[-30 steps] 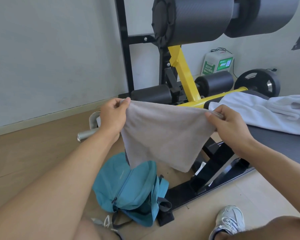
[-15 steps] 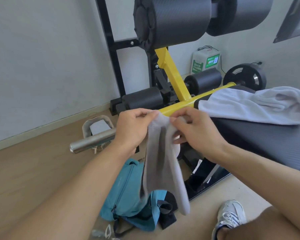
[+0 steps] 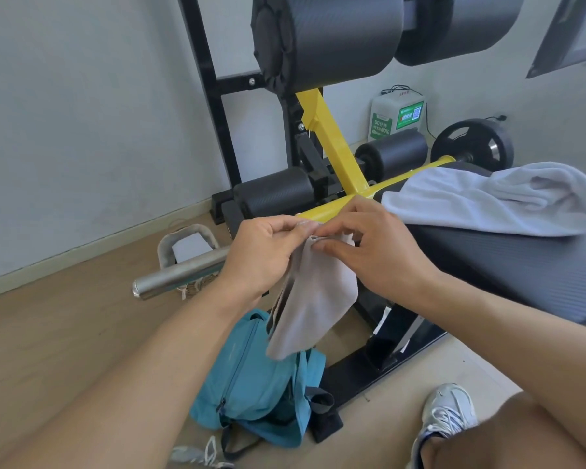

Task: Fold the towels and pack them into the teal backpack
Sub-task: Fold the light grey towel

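Left hand (image 3: pixel 263 255) and right hand (image 3: pixel 374 252): fingertips meeting, both pinching top edge of small grey cloth towel (image 3: pixel 313 299), doubled, hanging. Teal fabric backpack (image 3: pixel 251 384): on floor at 6 o'clock of towel. White terry towel (image 3: pixel 494 198): heaped on black padded bench (image 3: pixel 521 265), 2 o'clock.

This is a gym room. There is a workout machine (image 3: pixel 332 157) with big black roller pads (image 3: pixel 329 38), a round weight plate (image 3: pixel 471 147) and a padded bench (image 3: pixel 521 265).
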